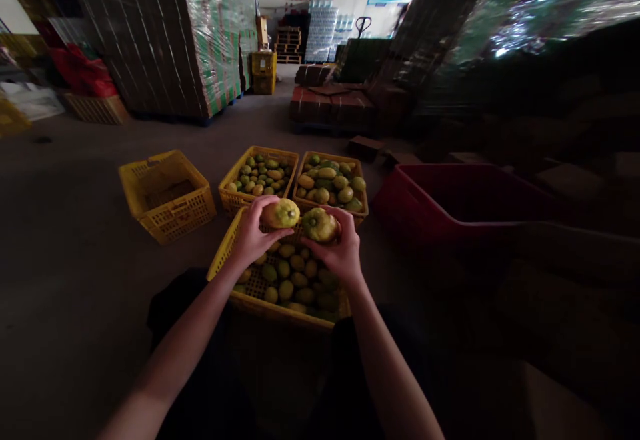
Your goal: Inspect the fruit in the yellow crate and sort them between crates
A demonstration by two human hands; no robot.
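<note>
My left hand [257,231] is closed around a yellowish oval fruit [282,213], its stem end facing right. Close beside it, my right hand [341,243] grips a greener, lumpy fruit [321,225] with a dark stem spot. Both are held up over a yellow plastic crate [295,315] between my knees, where several similar green and yellow fruits [299,280] lie. My hands and forearms hide parts of this crate. Right behind it stand two more yellow crates, the left one [235,201] with smaller-looking fruits and the right one [364,211] with larger-looking ones.
At the left on the floor stands a yellow crate [177,222] with a brownish bottom. A large red tub [415,203] is at the right. Farther back are wrapped carton stacks [213,40], flattened cardboard [333,105] on a pallet and a pallet-jack handle [363,23].
</note>
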